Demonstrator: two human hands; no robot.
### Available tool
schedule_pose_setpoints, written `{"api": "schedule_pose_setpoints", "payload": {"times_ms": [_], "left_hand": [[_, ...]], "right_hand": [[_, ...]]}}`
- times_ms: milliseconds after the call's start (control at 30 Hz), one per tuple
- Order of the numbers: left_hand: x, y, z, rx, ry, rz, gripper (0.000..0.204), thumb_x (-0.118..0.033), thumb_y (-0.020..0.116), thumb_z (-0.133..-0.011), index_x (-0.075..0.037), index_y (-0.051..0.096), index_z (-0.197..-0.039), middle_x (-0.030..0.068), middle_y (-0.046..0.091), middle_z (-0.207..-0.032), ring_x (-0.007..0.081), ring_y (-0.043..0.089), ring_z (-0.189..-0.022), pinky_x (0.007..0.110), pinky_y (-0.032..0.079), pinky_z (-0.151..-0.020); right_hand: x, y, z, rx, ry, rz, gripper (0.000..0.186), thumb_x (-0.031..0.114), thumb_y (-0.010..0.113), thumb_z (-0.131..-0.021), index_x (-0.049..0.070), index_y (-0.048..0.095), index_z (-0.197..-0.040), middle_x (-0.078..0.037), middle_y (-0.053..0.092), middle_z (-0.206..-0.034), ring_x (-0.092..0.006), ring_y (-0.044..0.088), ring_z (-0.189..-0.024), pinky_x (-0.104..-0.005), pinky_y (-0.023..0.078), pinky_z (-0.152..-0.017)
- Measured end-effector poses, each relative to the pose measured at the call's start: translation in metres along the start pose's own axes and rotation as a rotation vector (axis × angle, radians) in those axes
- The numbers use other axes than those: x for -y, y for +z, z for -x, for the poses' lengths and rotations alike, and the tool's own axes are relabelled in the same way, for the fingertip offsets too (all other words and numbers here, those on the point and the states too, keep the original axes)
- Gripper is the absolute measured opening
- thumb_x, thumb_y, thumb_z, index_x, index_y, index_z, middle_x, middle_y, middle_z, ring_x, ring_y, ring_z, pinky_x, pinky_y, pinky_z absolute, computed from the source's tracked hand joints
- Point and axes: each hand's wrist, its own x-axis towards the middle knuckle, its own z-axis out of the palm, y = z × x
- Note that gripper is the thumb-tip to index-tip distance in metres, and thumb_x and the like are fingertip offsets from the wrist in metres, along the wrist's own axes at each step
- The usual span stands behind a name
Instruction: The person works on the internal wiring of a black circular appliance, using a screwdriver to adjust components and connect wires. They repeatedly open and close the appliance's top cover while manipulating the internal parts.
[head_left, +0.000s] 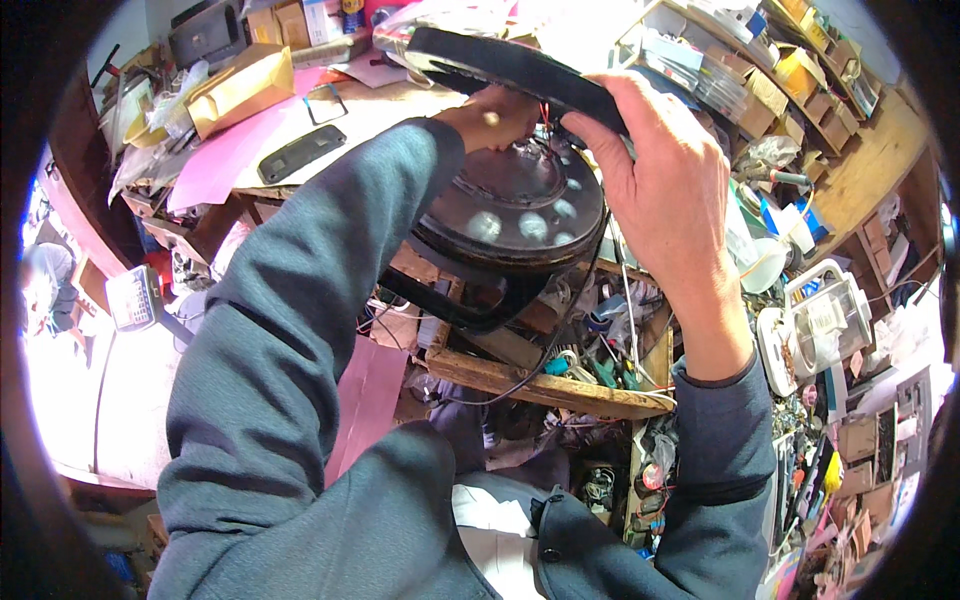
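On the surface [372, 108], a brown paper bag [240, 92] is located near a pink sheet [215, 172] and a flat black panel [302, 153]; a wooden drawer [560, 391] containing tools [605, 374] is positioned left of a clear plastic container [838, 318]

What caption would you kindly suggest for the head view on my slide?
The right hand holds a black cover tilted over a round black base, the left hand between them.

The left hand [500, 118] is filling much of the gap between a tilted cover [510, 66] and a round base [508, 212], red wires [544, 113] crowding beside it; a cable [577, 308] is looping across the drawer [560, 393] below, while bare tabletop [372, 106] is leaving room beyond the left sleeve [290, 290].
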Motion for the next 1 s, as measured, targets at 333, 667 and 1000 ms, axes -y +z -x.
{"api": "schedule_pose_setpoints", "payload": {"times_ms": [333,667,1000], "left_hand": [[-0.014,-0.005,0.01,0.024,-0.166,0.089,0.035,-0.039,0.063,-0.091,-0.011,0.069,-0.111,0.0124,0.071,-0.095,0.0254,0.071,-0.088,0.04,0.054,-0.078],[-0.017,0.015,-0.018,0.038,-0.186,-0.41,0.024,-0.02,0.057,-0.094,-0.011,0.072,-0.11,0.0204,0.072,-0.112,0.0345,0.07,-0.11,0.046,0.054,-0.093],[0.065,0.062,-0.087,0.098,-0.091,-0.615,0.053,-0.001,0.069,-0.081,-0.003,0.062,-0.133,0.0251,0.068,-0.126,0.0355,0.065,-0.121,0.046,0.055,-0.097]], "right_hand": [[-0.003,0.002,0.0,0.027,-0.032,0.069,0.032,0.036,0.068,-0.096,0.012,0.066,-0.117,-0.013,0.072,-0.095,-0.0346,0.071,-0.083,-0.0444,0.056,-0.068],[-0.001,0.004,0.001,0.02,-0.022,0.05,0.029,0.033,0.07,-0.095,0.011,0.066,-0.114,-0.013,0.071,-0.092,-0.0357,0.07,-0.082,-0.0439,0.055,-0.068],[0.004,0.001,-0.001,0.008,-0.013,0.021,0.026,0.029,0.073,-0.095,0.011,0.068,-0.114,-0.014,0.072,-0.09,-0.038,0.069,-0.081,-0.0418,0.054,-0.068]]}}
